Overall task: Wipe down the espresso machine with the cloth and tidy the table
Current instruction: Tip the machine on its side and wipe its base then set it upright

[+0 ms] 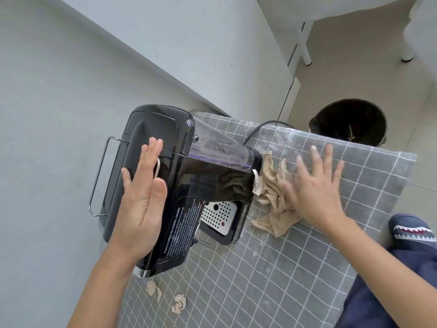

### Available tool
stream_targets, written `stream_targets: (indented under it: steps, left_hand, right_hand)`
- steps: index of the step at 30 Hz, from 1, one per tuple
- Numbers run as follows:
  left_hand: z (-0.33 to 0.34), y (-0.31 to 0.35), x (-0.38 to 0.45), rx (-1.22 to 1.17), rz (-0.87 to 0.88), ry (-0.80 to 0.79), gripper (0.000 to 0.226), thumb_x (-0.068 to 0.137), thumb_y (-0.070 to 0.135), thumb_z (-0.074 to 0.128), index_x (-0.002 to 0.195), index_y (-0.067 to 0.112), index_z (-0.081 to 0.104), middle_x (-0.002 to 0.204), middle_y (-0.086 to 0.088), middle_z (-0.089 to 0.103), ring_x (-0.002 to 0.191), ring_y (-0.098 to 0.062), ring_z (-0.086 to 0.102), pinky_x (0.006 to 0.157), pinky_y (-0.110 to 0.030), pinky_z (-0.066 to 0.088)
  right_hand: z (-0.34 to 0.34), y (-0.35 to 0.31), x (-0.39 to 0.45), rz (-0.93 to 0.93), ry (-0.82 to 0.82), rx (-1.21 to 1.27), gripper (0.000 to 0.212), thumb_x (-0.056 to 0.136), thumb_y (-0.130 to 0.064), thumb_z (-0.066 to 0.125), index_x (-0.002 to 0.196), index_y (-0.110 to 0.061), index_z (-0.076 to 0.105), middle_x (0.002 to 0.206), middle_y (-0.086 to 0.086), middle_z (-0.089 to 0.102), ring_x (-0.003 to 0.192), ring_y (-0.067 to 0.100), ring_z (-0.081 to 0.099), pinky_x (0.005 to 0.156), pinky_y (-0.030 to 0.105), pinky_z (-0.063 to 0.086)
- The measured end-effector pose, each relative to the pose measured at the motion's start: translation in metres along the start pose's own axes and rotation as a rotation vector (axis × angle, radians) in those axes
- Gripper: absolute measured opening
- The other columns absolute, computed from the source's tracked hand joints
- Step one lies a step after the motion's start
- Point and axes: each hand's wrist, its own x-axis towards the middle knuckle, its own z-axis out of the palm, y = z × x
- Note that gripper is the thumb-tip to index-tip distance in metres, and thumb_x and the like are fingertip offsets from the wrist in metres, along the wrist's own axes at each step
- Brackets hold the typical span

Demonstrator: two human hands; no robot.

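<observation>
A glossy black espresso machine (189,176) stands on a table covered by a grey checked cloth (272,268). My left hand (142,197) lies flat against the machine's left side, fingers straight. A crumpled beige cloth (272,192) lies on the table right beside the machine's base. My right hand (314,183), blurred and with fingers spread, rests on the cloth's right part. The machine's perforated steel drip tray (218,215) shows at its front.
Two crumpled paper scraps (179,304) (152,288) lie near the table's front left. A black power cord (260,127) runs off the far edge. A dark bin (350,121) stands on the floor behind the table. A grey wall rises at the left.
</observation>
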Motion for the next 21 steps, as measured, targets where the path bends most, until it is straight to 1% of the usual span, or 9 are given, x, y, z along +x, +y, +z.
stream_targets:
  steps: [2, 3, 5, 6, 8, 10, 14, 18, 21]
  left_hand:
    - [0.0, 0.0, 0.0, 0.002, -0.005, 0.002, 0.052, 0.098, 0.054, 0.019, 0.149, 0.045, 0.013, 0.157, 0.028, 0.012, 0.149, -0.005, 0.008, 0.119, -0.026, -0.014]
    - [0.0, 0.0, 0.0, 0.007, -0.004, 0.002, 0.052, 0.098, 0.053, 0.019, 0.149, 0.044, 0.013, 0.158, 0.027, 0.013, 0.149, -0.005, 0.008, 0.119, -0.027, -0.014]
    - [0.0, 0.0, 0.0, 0.015, 0.006, 0.006, 0.051, 0.099, 0.052, 0.019, 0.149, 0.044, 0.013, 0.158, 0.026, 0.013, 0.149, -0.004, 0.007, 0.119, -0.027, -0.014]
    - [0.0, 0.001, 0.0, 0.016, 0.007, 0.006, 0.05, 0.099, 0.05, 0.019, 0.148, 0.045, 0.013, 0.158, 0.026, 0.013, 0.149, -0.004, 0.006, 0.119, -0.027, -0.014]
    - [0.0, 0.002, 0.0, 0.01, 0.001, 0.007, 0.049, 0.099, 0.048, 0.02, 0.148, 0.047, 0.013, 0.158, 0.027, 0.013, 0.149, -0.004, 0.007, 0.119, -0.026, -0.014]
    - [0.0, 0.001, 0.0, 0.007, 0.004, 0.007, 0.049, 0.099, 0.048, 0.02, 0.147, 0.047, 0.012, 0.159, 0.024, 0.014, 0.149, -0.003, 0.006, 0.119, -0.027, -0.014]
    - [0.0, 0.001, 0.0, 0.014, 0.013, 0.009, 0.05, 0.099, 0.048, 0.019, 0.149, 0.042, 0.012, 0.16, 0.021, 0.013, 0.149, -0.002, 0.003, 0.119, -0.029, -0.014]
    - [0.0, 0.003, 0.0, 0.013, -0.001, 0.008, 0.05, 0.099, 0.045, 0.02, 0.149, 0.044, 0.013, 0.159, 0.024, 0.014, 0.149, -0.002, 0.005, 0.121, -0.032, -0.013]
    - [0.0, 0.003, 0.001, 0.018, 0.005, 0.004, 0.051, 0.099, 0.047, 0.019, 0.149, 0.043, 0.013, 0.159, 0.025, 0.013, 0.149, -0.004, 0.006, 0.12, -0.03, -0.013]
  right_hand:
    - [0.02, 0.0, -0.006, -0.046, -0.137, -0.193, 0.085, 0.088, -0.069, 0.038, 0.149, -0.01, 0.029, 0.161, 0.024, -0.011, 0.143, 0.04, -0.032, 0.104, 0.053, -0.037]
    - [0.027, 0.0, -0.009, -0.093, -0.117, -0.18, 0.069, 0.09, -0.061, 0.046, 0.136, -0.01, 0.047, 0.161, 0.025, -0.005, 0.144, 0.042, -0.029, 0.107, 0.057, -0.032]
    - [0.031, -0.005, -0.011, -0.177, -0.022, -0.027, 0.016, 0.092, -0.026, 0.059, 0.094, -0.011, 0.056, 0.159, 0.025, 0.02, 0.148, 0.046, -0.009, 0.115, 0.067, -0.007]
    - [0.027, -0.01, -0.013, -0.196, 0.012, 0.094, 0.012, 0.092, -0.018, 0.058, 0.087, -0.011, 0.05, 0.153, 0.023, 0.034, 0.148, 0.048, 0.01, 0.116, 0.066, 0.011]
    - [0.011, -0.024, -0.018, -0.221, 0.055, 0.411, 0.024, 0.098, -0.033, 0.047, 0.088, -0.011, 0.047, 0.126, 0.011, 0.058, 0.116, 0.038, 0.057, 0.094, 0.048, 0.049]
    - [-0.021, -0.05, -0.02, -0.268, 0.093, 0.616, 0.034, 0.1, -0.046, 0.038, 0.095, -0.013, 0.047, 0.097, 0.001, 0.062, 0.078, 0.021, 0.064, 0.067, 0.037, 0.054]
    - [-0.065, -0.115, -0.008, -0.421, 0.171, 0.967, 0.018, 0.102, -0.034, 0.041, 0.111, -0.019, 0.034, 0.074, 0.006, 0.067, 0.055, 0.01, 0.067, 0.047, 0.014, 0.051]
    - [-0.059, -0.164, 0.014, -0.38, 0.318, 0.937, 0.055, 0.098, -0.052, 0.02, 0.111, -0.02, 0.063, 0.105, -0.003, 0.054, 0.1, 0.015, 0.049, 0.088, 0.024, 0.038]
    - [-0.048, -0.178, 0.034, -0.201, 0.399, 1.024, 0.037, 0.098, -0.039, 0.036, 0.096, -0.021, 0.068, 0.133, 0.005, 0.043, 0.134, 0.021, 0.03, 0.108, 0.03, 0.022]
